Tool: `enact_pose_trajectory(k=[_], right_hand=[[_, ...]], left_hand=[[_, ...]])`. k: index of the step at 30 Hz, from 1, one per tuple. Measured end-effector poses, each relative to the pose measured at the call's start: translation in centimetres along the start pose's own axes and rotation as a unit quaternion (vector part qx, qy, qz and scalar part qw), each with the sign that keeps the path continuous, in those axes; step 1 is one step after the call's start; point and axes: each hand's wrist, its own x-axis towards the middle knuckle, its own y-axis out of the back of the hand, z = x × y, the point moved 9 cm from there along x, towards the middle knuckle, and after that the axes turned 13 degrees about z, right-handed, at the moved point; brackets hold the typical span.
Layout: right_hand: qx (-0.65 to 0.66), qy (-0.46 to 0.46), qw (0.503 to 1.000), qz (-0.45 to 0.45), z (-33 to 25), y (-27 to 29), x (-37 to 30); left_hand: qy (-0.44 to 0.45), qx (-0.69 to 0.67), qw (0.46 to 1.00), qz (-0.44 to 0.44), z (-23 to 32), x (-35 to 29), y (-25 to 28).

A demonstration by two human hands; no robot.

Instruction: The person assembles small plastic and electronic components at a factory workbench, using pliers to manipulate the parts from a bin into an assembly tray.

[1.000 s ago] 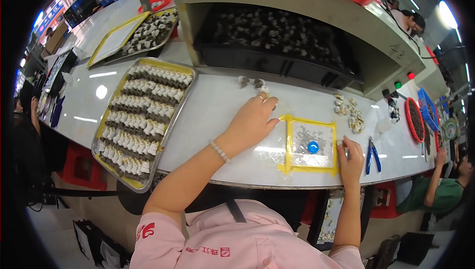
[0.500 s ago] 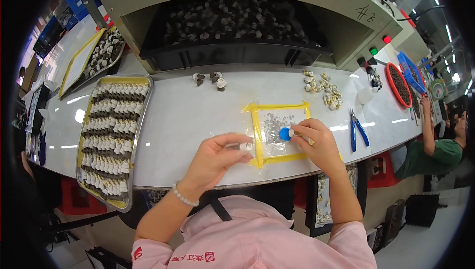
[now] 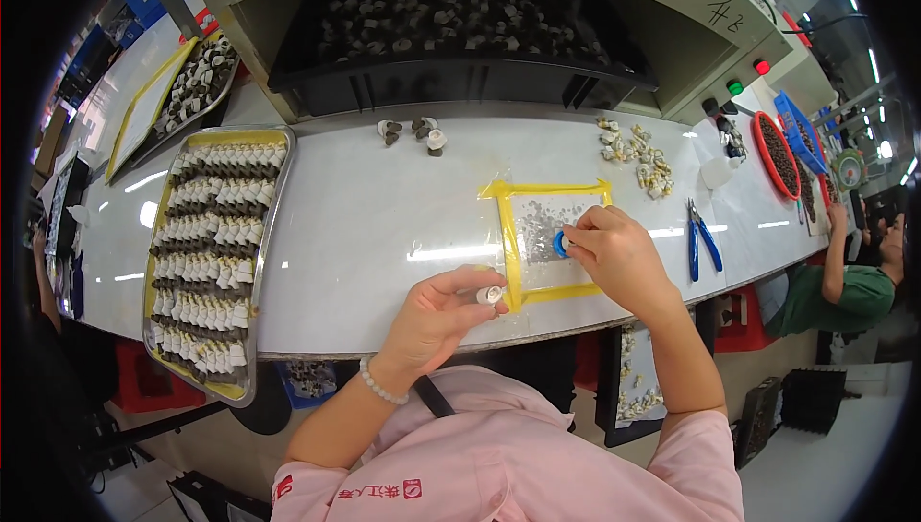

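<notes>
White and glossy, the surface [image 3: 384,225] runs across mid-frame. At lower centre the left hand [image 3: 436,316] pinches a small pale cylinder [image 3: 490,295]; the right hand [image 3: 619,253] presses fingertips together on a blue ring [image 3: 559,245] inside the yellow-edged square [image 3: 552,239]. Bringing the two parts together looks best done low over that square. Blue pliers [image 3: 700,239] lie right, a tray of rowed parts [image 3: 213,253] left; neither obstructs.

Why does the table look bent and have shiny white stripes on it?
In the head view, the fisheye lens curves the straight table edge and leaves the corners black; the white stripes are glare from ceiling lamps, running beside the tray and between the left hand and right hand.
</notes>
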Motion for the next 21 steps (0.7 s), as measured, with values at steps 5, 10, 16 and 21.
enact_pose_trajectory(k=[5, 10, 16, 21], right_hand=[[0.038, -0.024, 0.999, 0.022, 0.8, 0.3, -0.6], [0.196, -0.143, 0.965, 0.102, 2.3, 0.8, -2.2], [0.402, -0.214, 0.883, 0.110, 1.7, -0.7, -3.7], [0.444, -0.190, 0.872, 0.077, -1.2, -1.5, -3.0]], left_hand=[[-0.007, -0.016, 1.000, 0.015, 0.2, 0.0, 0.0], [-0.022, -0.037, 0.998, 0.037, 0.1, 0.1, 1.1], [-0.033, -0.008, 0.997, 0.069, 0.0, 0.0, 1.2], [-0.046, 0.040, 0.993, 0.101, -0.2, -0.1, 1.3]])
